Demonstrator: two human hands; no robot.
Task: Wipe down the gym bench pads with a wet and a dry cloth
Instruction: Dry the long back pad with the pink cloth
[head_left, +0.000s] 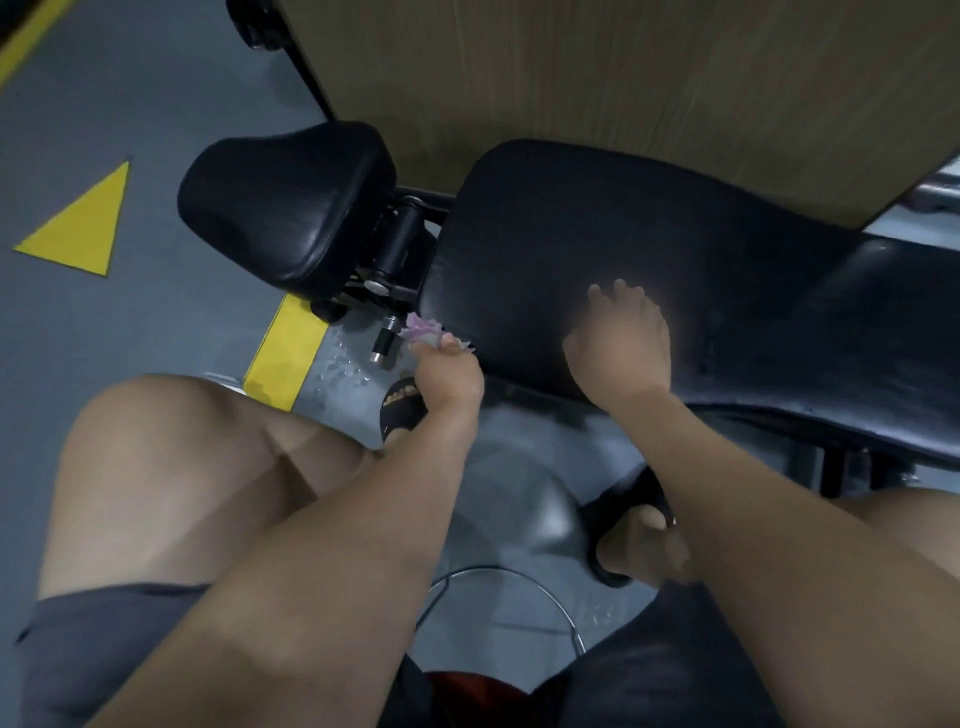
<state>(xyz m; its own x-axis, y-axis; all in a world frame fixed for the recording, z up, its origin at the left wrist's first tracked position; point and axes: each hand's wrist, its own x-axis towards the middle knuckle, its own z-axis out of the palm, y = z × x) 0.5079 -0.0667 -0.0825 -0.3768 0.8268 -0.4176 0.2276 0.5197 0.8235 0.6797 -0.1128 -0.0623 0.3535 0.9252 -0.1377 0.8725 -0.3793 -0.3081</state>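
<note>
Here, purple cloth in left hand

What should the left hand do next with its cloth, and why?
Probably bring the purple cloth up onto the large pad and wipe: the left hand grips it bunched at the pad's near edge, while the right hand rests flat on the pad.

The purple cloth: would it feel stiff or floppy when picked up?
Probably floppy: the purple cloth bunches into crumpled folds where the left hand grips it. Possibly damp, so slightly heavier: droplets spot the floor beside it.
</note>
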